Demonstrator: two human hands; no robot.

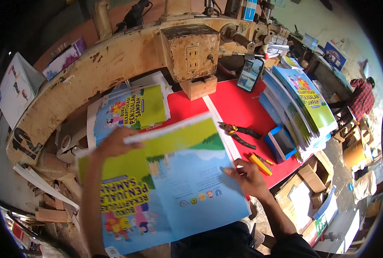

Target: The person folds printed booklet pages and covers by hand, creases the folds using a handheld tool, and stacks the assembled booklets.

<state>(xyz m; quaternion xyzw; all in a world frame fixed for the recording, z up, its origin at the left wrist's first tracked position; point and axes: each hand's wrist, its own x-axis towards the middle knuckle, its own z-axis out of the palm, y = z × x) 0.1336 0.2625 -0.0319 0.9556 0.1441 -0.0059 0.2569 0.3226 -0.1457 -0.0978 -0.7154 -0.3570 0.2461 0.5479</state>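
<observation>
A large blue, green and yellow book cover sheet (178,172) lies spread open in front of me over the red table (238,107). My left hand (114,142) grips its far left edge. My right hand (248,175) rests with fingers on its right edge, near the table's front. Just past my right hand lie a yellow utility knife (260,164) and black-handled pliers (239,131).
A stack of matching booklets (133,111) lies behind the sheet; a taller pile (301,105) stands at the right beside a blue box (280,144). A phone (250,74) leans on the old yellowed machine (191,49). Cardboard boxes (305,189) sit below right. A person in a checked shirt (361,99) works far right.
</observation>
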